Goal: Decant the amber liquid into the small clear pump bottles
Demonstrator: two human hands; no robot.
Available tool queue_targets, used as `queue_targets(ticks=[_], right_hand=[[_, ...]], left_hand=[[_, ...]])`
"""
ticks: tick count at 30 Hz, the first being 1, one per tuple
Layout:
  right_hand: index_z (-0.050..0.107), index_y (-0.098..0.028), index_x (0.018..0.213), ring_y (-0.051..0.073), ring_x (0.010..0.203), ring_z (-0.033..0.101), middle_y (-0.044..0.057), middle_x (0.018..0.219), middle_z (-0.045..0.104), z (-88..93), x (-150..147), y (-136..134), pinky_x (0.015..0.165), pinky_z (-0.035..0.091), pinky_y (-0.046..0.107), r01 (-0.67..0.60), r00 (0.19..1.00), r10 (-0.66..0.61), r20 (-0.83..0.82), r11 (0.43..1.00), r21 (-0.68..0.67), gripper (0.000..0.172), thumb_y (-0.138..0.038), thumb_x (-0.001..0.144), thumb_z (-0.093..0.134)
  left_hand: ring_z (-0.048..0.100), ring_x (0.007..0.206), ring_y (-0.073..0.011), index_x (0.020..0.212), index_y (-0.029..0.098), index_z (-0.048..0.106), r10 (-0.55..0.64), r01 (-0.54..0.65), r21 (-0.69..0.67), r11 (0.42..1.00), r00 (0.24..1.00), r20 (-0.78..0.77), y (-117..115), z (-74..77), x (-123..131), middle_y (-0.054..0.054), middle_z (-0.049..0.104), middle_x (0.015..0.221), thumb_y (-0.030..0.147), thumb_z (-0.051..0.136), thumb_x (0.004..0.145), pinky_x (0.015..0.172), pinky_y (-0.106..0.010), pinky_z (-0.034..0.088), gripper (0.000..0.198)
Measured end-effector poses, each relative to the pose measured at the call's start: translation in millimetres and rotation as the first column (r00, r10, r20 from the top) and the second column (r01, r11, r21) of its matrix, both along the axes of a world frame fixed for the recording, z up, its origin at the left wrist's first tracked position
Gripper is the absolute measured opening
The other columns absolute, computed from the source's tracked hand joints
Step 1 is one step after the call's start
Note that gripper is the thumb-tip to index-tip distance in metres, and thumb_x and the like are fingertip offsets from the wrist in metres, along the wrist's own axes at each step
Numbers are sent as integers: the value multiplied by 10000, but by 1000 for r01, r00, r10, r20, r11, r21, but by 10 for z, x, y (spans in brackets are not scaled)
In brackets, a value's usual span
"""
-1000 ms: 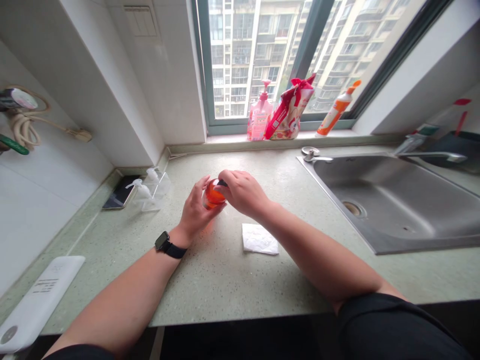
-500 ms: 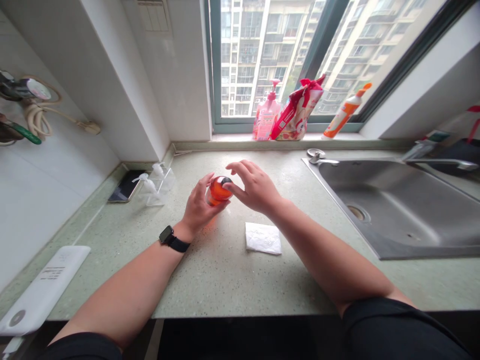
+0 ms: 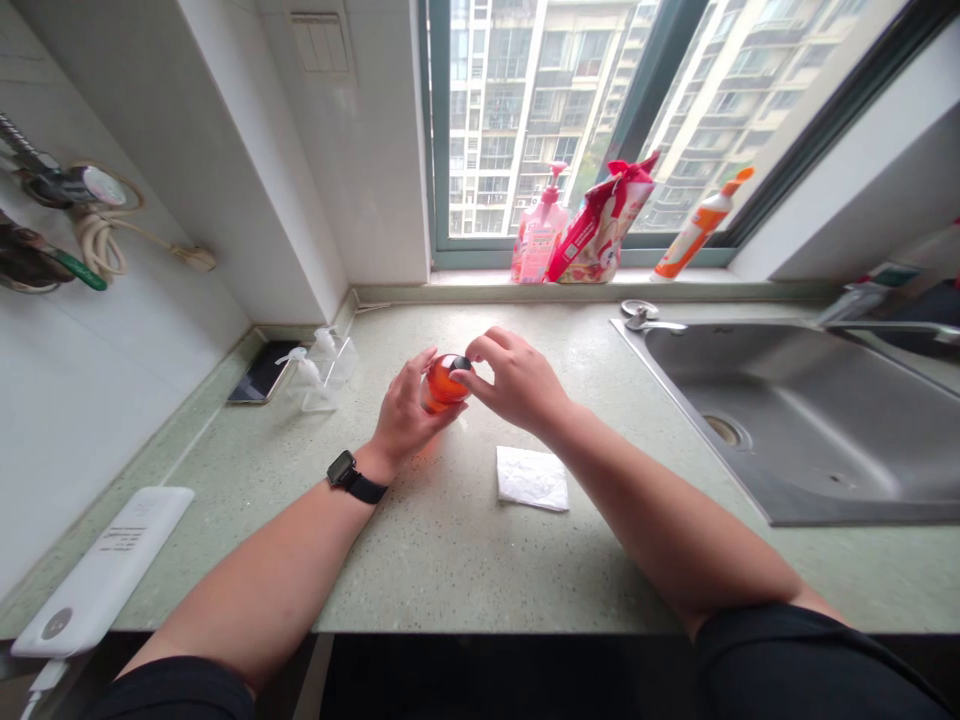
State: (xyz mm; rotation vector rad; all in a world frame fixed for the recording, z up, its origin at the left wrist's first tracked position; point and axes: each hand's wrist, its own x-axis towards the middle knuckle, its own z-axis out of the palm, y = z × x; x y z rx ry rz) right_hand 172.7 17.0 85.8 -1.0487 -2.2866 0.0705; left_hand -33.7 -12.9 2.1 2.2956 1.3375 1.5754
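- The left hand (image 3: 401, 415) was curled around the side of a small orange bottle (image 3: 442, 383), holding it just above the tabletop (image 3: 450, 540).
- The right hand (image 3: 517, 380) pinched the dark cap (image 3: 461, 364) at the bottle's top between thumb and fingertips.
- A black wristwatch (image 3: 346, 472) sat on the left wrist.
- A folded white tissue (image 3: 532, 478) lay near the right forearm.
- Two clear pump bottles (image 3: 319, 368) lay beside a dark phone (image 3: 262, 372) at the left wall.
- A steel sink (image 3: 795, 420) sat to the right.
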Motion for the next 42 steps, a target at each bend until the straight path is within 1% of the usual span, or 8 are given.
queue_targets(ticks=[6,12,15,19,24,30,35,42], right_hand=[[681,-298,1326,272,1150,632,90,1247,693,-2,-2,-31,1040,479,453,-111,991,118,-68,988,105,335,-271,998,618],[695,-231,924,252,879,618,67,911,695,-17,-20,-32,875,478,408,57,997,-54,-54,997,56,248,-471,986,674],[711,-249,1068,260,988,632,84,1066,715,-16,-12,-31,934,484,415,-61,998,62,-17,995,85,137,-324,1006,615],[647,-243,1312,290,1127,623,117,1238,699,-4,-13,-45,997,497,440,-90,993,97,-59,990,108,352,-244,961,623],[685,-229,1017,261,923,609,84,982,695,11,-17,-44,880,489,414,-4,1000,5,-6,999,33,175,-394,1001,628],[654,-260,1303,303,1154,604,115,1232,697,9,-13,-56,1012,478,453,-121,993,122,-5,987,109,332,-296,973,637],[683,-239,1023,245,885,601,70,961,685,16,-4,-32,830,474,377,-10,999,9,48,1000,22,151,-382,999,642],[698,-262,1226,238,969,610,84,1090,679,30,17,-51,910,521,384,-169,983,160,88,980,104,307,-155,965,576]], left_hand=[[700,1260,-305,1569,251,408,-4,4,-1,1000,1000,24,10,-3,-4,-149,683,1386,478,846,898,1111,-517,575,832],[694,1271,-310,1573,253,407,8,-8,-8,1000,1000,-3,-2,-2,-4,-150,682,1387,486,843,900,1120,-524,570,835],[697,1264,-309,1573,256,404,7,-7,-3,1000,1000,2,4,1,-8,-149,680,1390,487,841,901,1117,-521,571,835],[696,1269,-303,1572,257,398,-10,10,25,1000,1000,1,13,6,-7,-145,677,1397,470,832,913,1120,-514,569,818],[692,1275,-300,1573,255,401,-20,20,49,999,1000,-12,9,6,-5,-145,677,1396,472,830,917,1122,-509,567,814],[694,1280,-302,1576,262,393,-10,11,25,1000,1000,-24,15,0,-16,-145,678,1402,448,833,916,1117,-517,573,814],[686,1298,-312,1572,258,407,-3,3,8,1000,1000,-29,1,1,-13,-151,667,1424,470,845,904,1129,-525,567,826],[682,1310,-310,1572,254,400,-10,10,20,1000,999,-33,15,-9,-23,-155,662,1430,478,824,922,1136,-515,565,808]])
